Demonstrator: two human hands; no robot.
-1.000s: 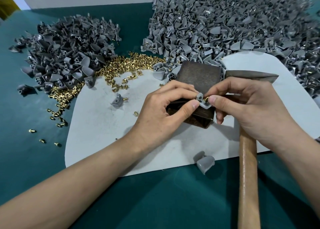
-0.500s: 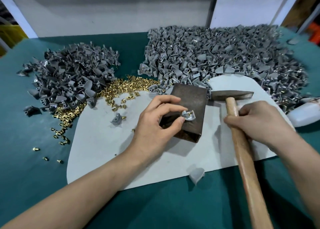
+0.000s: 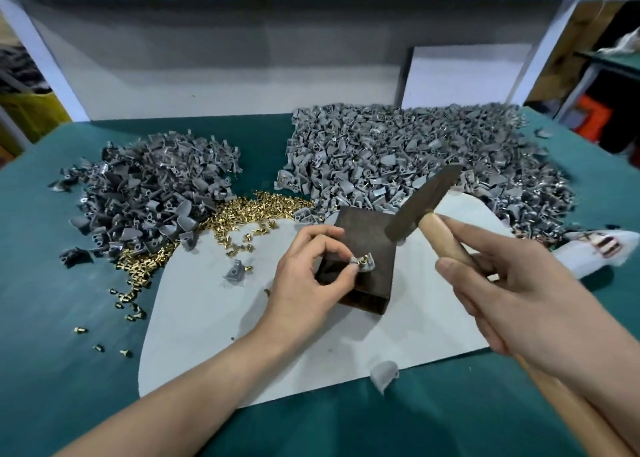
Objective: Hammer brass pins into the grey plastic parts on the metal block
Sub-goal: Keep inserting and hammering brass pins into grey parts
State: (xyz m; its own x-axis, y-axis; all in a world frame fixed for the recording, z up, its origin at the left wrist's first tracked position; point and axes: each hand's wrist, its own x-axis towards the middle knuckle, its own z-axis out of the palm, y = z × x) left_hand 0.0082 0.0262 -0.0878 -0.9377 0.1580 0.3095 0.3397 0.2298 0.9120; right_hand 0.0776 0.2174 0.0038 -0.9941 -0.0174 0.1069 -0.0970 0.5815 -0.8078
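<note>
1. Grey plastic part [image 3: 369,265] with brass pin [image 3: 364,258], on dark rectangular metal block [image 3: 367,235], pinched by left hand [image 3: 308,276].
2. Wooden-handled hammer [image 3: 420,204] gripped in right hand [image 3: 519,294], head raised by block's far right corner.

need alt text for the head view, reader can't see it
A left hand pinches a grey part with a brass pin on a metal block, while the right hand holds a hammer lifted over it. Heaps of grey parts and loose pins lie behind on a green table.
</note>
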